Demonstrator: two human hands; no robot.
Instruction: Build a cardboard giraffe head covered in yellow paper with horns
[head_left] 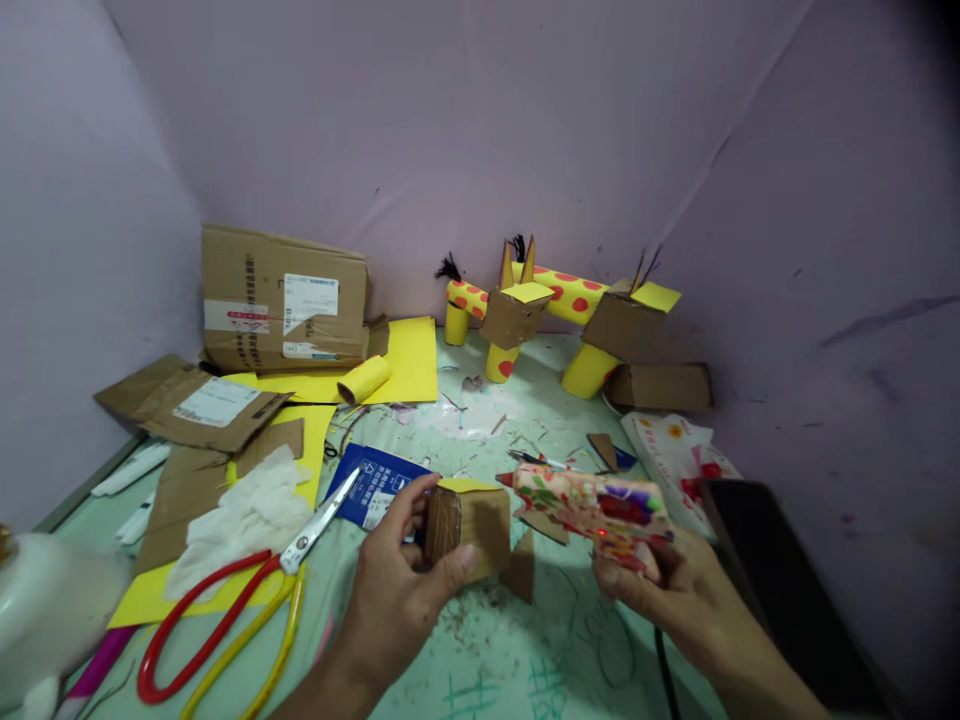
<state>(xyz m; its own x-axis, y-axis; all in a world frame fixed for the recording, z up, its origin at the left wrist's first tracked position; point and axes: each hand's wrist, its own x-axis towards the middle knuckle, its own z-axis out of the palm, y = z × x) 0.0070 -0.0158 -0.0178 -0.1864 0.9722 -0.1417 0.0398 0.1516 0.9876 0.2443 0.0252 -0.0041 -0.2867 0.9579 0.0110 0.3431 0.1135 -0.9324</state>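
Observation:
My left hand is closed around a small cardboard box with a yellow paper strip along its top. In my right hand is a paint-smeared glue gun, its nozzle pointing left towards the box but apart from it. A small red light glows on the gun's side, and a black cord hangs below. Cardboard scraps lie between box and gun. Behind them stand two yellow cardboard giraffes with red spots, the smaller one left of the larger one.
Red-and-yellow-handled scissors lie at left beside crumpled white tissue and a blue packet. A large cardboard box, yellow paper and a yellow tube sit behind. A dark flat device is at right.

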